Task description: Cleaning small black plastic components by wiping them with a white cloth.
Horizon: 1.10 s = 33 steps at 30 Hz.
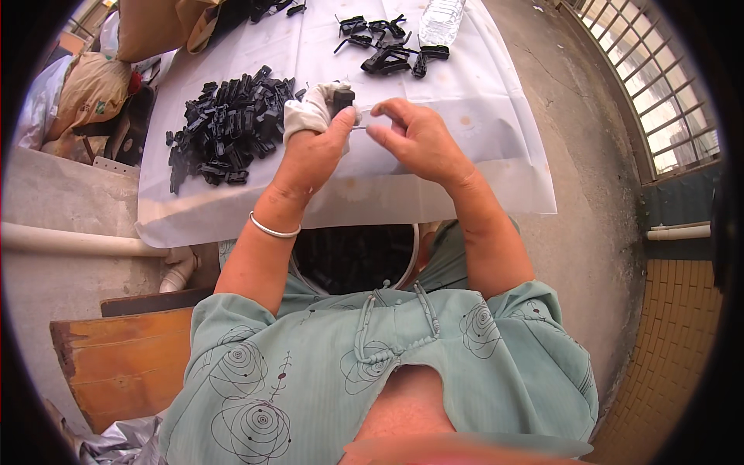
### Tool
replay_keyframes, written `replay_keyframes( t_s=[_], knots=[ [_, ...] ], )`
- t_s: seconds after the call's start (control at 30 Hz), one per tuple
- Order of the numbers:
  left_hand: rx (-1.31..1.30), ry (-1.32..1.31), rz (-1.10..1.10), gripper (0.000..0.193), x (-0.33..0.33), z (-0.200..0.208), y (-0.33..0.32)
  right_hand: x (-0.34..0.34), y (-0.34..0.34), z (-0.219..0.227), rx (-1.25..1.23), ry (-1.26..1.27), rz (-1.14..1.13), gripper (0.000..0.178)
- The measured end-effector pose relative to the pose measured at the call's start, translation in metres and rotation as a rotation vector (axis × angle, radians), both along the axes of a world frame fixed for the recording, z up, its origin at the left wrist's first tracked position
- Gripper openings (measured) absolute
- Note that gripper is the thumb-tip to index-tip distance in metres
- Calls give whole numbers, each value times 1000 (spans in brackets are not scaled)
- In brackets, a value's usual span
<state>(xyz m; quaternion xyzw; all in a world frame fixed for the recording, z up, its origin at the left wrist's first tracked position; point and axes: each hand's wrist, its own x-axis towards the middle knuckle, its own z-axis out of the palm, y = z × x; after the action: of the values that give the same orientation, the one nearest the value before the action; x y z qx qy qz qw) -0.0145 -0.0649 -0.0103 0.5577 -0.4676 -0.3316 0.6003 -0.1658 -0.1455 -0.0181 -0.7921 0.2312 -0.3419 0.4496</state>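
Note:
Over the near part of the covered table, my left hand is closed around a small black plastic part. White glove fabric or cloth wraps its fingers. A thin metal rod sticks out toward my right hand. That hand is bare, its fingers bent with a gap between thumb and forefinger; the thumb tip is close to the rod's end, and whether they touch is unclear. A large heap of black plastic parts lies left of my left hand. Farther back is a looser group of black parts, some with rods.
A pale plastic sheet covers the table and hangs over its front edge. Below it, a round bucket with dark contents stands between my legs. A clear plastic package lies at the back right. Brown bags crowd the far left.

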Motion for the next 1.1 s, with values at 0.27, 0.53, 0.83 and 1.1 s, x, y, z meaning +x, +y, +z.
replay_keyframes(
  t_s=[0.27,0.53,0.83,1.1],
  knots=[
    [127,-28,-141,26,-7,8,4,6,-3,-8,-266,-323,25,11],
    [61,127,-228,21,-10,8,6,8,4,-6,84,-267,-21,14],
    [-161,-586,40,19,-19,4,4,17,12,-9,75,-61,70,23],
    [-118,-539,84,21,-8,-3,15,39,26,-19,60,-182,22,24]
  ],
)
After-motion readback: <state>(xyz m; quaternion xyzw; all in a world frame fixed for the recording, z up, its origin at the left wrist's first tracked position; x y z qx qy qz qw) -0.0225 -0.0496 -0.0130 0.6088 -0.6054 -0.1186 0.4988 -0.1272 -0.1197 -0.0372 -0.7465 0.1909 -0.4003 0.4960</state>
